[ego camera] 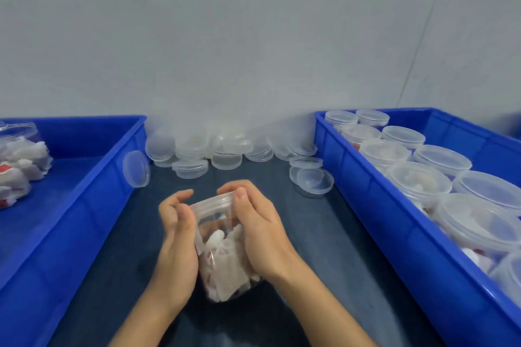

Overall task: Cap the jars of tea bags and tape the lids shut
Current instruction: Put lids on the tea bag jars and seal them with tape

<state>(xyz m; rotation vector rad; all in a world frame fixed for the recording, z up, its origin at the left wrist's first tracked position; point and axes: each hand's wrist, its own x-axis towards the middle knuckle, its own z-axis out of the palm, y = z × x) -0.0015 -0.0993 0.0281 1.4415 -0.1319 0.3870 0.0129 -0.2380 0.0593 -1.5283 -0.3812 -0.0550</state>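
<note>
A clear plastic jar [220,248] filled with white tea bags stands on the dark blue table, uncapped, its threaded rim showing. My left hand [177,236] lies against the jar's left side with fingers loosely curved. My right hand [256,222] grips the right side, thumb and fingers pinching the rim. Loose clear lids [191,167] lie in a heap at the back of the table by the wall. No tape is in view.
A blue bin [84,194] on the left holds an open jar of tea bags [19,155]. A blue bin [394,234] on the right is packed with several capped jars [417,180]. One lid [136,168] leans on the left bin; two lids [313,180] lie near the right bin.
</note>
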